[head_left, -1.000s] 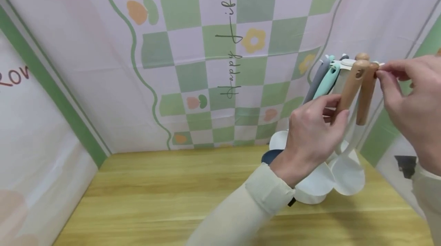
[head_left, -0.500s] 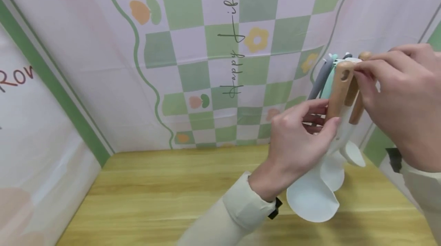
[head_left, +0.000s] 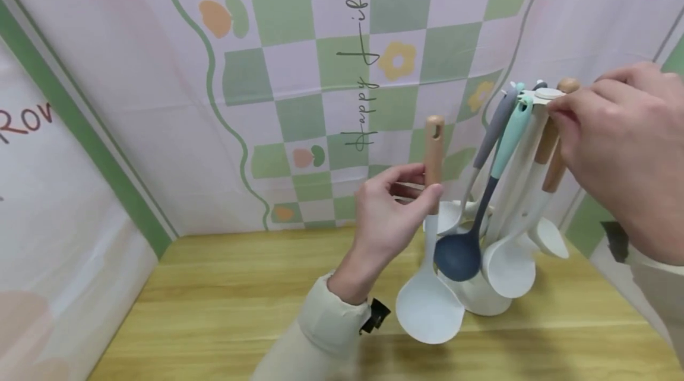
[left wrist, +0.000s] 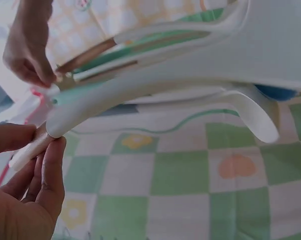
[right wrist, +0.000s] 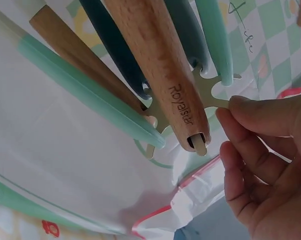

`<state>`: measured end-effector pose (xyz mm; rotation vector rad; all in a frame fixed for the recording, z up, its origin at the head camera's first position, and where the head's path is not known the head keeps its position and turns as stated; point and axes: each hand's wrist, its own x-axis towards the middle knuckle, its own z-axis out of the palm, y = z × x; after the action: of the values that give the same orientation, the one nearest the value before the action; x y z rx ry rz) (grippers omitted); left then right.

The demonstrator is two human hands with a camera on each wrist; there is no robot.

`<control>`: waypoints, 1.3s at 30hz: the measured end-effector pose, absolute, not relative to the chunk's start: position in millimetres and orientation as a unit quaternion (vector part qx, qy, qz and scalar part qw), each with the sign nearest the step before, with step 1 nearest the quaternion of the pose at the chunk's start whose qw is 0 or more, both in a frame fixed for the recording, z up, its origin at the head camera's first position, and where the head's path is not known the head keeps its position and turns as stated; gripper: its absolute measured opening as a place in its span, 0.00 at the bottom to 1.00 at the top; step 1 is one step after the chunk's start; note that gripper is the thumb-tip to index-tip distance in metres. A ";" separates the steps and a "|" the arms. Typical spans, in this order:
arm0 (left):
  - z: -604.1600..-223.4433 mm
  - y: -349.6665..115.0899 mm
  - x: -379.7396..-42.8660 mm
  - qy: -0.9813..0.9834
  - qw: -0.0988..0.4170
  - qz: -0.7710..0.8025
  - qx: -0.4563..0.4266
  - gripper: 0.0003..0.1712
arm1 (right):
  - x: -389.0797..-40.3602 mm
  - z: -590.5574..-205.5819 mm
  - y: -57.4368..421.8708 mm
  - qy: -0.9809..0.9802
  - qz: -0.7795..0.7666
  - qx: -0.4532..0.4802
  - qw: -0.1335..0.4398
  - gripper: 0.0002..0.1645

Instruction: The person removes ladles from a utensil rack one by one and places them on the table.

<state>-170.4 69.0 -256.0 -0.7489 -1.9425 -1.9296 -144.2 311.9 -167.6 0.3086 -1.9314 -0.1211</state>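
In the head view my left hand (head_left: pixel 387 215) pinches the wooden handle of a white ladle (head_left: pixel 430 310). The ladle hangs upright, head down, left of a white utensil rack (head_left: pixel 485 302) and apart from its hooks. The left wrist view shows thumb and fingertips around the handle (left wrist: pixel 39 142) close to its white neck. My right hand (head_left: pixel 630 155) is at the top of the rack. In the right wrist view its thumb and forefinger pinch the end of one hook arm (right wrist: pixel 218 102). Beside them, a wooden handle lettered Royalstar (right wrist: pixel 183 112) hangs on another hook.
On the rack hang a dark blue ladle (head_left: pixel 458 256) with a mint handle, a grey-handled utensil (head_left: pixel 494 132) and a smaller white ladle (head_left: pixel 510 268). A small white spoon (head_left: pixel 549 238) hangs at the right. Printed cloth (head_left: pixel 288 78) stands behind the wooden table (head_left: pixel 214 298).
My left hand has taken hold of the ladle, lifted it off the rack and moved left with it. My right hand shifted left along the rack's top, and the hanging utensils turned.
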 end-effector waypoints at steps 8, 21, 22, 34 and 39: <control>-287.3 53.3 -194.4 -0.685 0.094 -0.699 -0.186 0.16 | -140.0 -167.4 308.5 -0.831 -0.057 0.129 0.538 0.15; -353.3 62.2 -238.9 -0.667 -0.046 -0.743 -0.028 0.12 | -143.4 -168.2 307.1 -0.820 -0.029 0.138 0.554 0.14; -358.6 63.6 -241.6 -0.667 -0.055 -0.743 -0.023 0.11 | -143.3 -168.2 306.9 -0.822 -0.029 0.135 0.552 0.13; -396.9 88.9 -263.2 -0.666 -0.121 -0.736 0.028 0.10 | -141.2 -166.9 308.6 -0.830 -0.036 0.127 0.542 0.12; -405.5 96.6 -265.2 -0.677 -0.129 -0.723 0.045 0.10 | -141.1 -167.7 309.6 -0.831 -0.036 0.127 0.541 0.12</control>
<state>-265.2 96.6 -405.5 0.1530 -2.3231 -2.4792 -141.1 309.6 -167.7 0.3023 -1.9746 -0.0851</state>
